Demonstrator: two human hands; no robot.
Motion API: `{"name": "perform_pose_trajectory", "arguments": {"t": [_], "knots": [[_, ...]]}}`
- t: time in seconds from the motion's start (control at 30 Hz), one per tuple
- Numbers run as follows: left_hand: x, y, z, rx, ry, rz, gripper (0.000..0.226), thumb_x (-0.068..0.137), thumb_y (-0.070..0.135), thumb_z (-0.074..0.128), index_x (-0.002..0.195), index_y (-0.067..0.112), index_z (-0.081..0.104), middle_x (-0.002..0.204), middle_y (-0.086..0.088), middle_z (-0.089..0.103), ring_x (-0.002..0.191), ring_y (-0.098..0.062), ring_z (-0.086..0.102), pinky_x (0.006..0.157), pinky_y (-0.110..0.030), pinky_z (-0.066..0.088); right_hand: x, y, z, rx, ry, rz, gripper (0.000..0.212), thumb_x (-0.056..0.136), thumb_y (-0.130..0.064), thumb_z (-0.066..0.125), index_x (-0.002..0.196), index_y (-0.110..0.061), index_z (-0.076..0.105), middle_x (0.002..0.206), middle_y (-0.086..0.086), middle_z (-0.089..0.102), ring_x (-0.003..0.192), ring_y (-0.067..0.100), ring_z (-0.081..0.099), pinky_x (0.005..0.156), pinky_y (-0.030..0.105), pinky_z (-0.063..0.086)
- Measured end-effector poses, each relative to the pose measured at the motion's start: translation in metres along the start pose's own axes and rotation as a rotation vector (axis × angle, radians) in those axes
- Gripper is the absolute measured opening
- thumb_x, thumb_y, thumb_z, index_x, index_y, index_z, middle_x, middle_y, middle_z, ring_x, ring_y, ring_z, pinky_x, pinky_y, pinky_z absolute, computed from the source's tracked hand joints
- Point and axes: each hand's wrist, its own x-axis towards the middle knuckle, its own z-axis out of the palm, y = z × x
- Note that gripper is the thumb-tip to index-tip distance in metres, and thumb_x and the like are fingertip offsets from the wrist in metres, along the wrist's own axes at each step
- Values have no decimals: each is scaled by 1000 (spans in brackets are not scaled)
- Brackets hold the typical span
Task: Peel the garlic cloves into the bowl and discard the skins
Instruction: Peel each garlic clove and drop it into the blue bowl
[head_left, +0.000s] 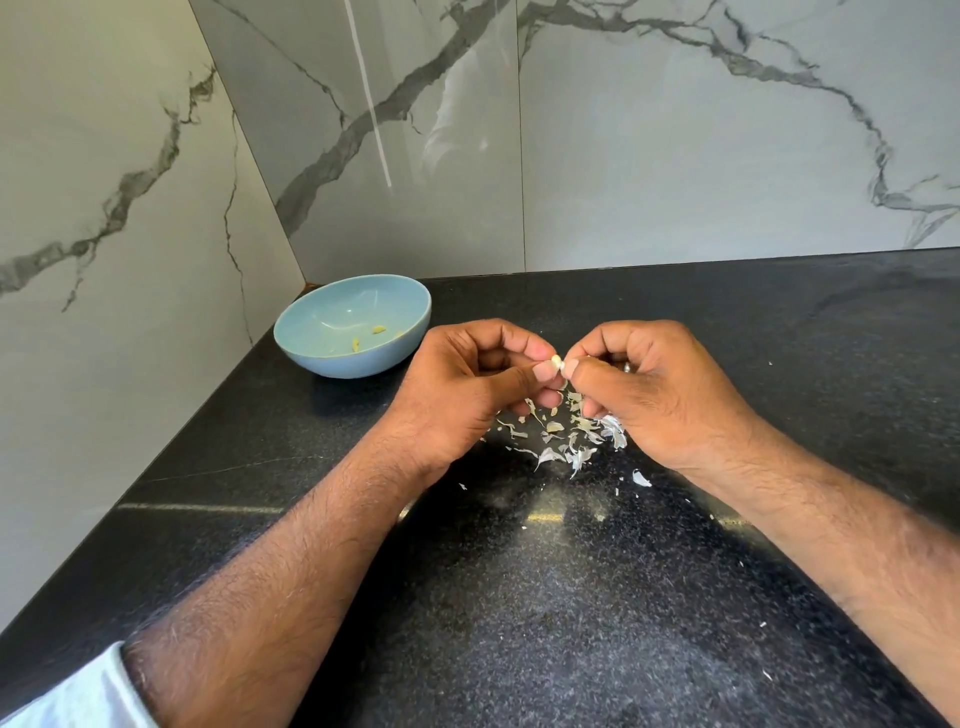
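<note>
A garlic clove (557, 360) is pinched between left hand (467, 384) and right hand (660, 395), held above the skins (566, 436) so peel falls onto the bench (571, 597).

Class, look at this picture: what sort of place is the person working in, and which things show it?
Most likely a home kitchen: a dark speckled countertop in a corner of marble-look wall panels, a blue bowl beside both hands peeling a garlic clove.

Both forearms reach in over the counter, left hand (462, 384) and right hand (660, 384) meeting fingertip to fingertip, fingers curled, thumbs pinching a garlic clove (556, 361).
</note>
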Motion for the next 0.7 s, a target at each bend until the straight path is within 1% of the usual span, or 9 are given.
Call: {"name": "perform_pose_trajectory", "arguments": {"t": [0.07, 0.2, 0.3, 0.47, 0.6, 0.63, 0.7], "knots": [[0, 0, -1, -22, -14, -9, 15, 93, 3, 78, 106, 5, 72, 90, -13, 80, 84, -27, 78, 72, -30, 59, 0, 0, 0, 54, -25, 21, 15, 94, -9, 69, 84, -15, 77, 61, 4, 70, 57, 10, 65, 63, 28, 57], [2, -2, -2, -45, -47, 19, 27, 93, -2, 75, 119, 6, 73, 92, -12, 77, 84, -25, 75, 74, -30, 58, 1, 1, -1, 141, -63, 38, 15, 96, -9, 67, 85, -13, 77, 63, 7, 69, 59, 14, 65, 65, 32, 57], [2, -1, -3, -59, -53, 28, 24, 92, -2, 75, 114, 7, 76, 94, -12, 77, 86, -25, 74, 76, -31, 59, 2, 1, -2, 156, -53, 41, 15, 96, -9, 67, 85, -12, 77, 64, 9, 69, 60, 16, 64, 66, 34, 58], [2, -1, -1, -124, -63, 26, 22, 87, 3, 78, 107, 7, 71, 92, -15, 75, 83, -26, 73, 74, -32, 57, 2, 0, -3, 180, -49, 53, 14, 97, -7, 67, 87, -7, 77, 67, 11, 69, 62, 18, 64, 69, 38, 59], [2, 1, -5, -193, -10, 6, 27, 84, 8, 77, 109, 5, 68, 93, -17, 74, 84, -26, 73, 77, -31, 58, 1, 0, -6, 135, -61, 28, 12, 95, -8, 69, 86, -10, 77, 65, 9, 70, 60, 15, 65, 67, 34, 59], [2, 2, -6, -206, 3, 1, 27, 84, 8, 76, 110, 4, 68, 94, -19, 74, 85, -25, 73, 77, -31, 58, 1, -1, -6, 109, -64, 19, 11, 93, -8, 70, 84, -11, 77, 63, 7, 70, 59, 15, 66, 67, 34, 59], [3, 3, -7, -227, 15, -8, 25, 86, 6, 74, 110, 2, 68, 95, -19, 75, 84, -25, 74, 76, -30, 59, 0, 0, -7, 31, -46, 16, 12, 89, -13, 77, 77, -14, 77, 62, 3, 70, 57, 16, 67, 65, 38, 60]]}}
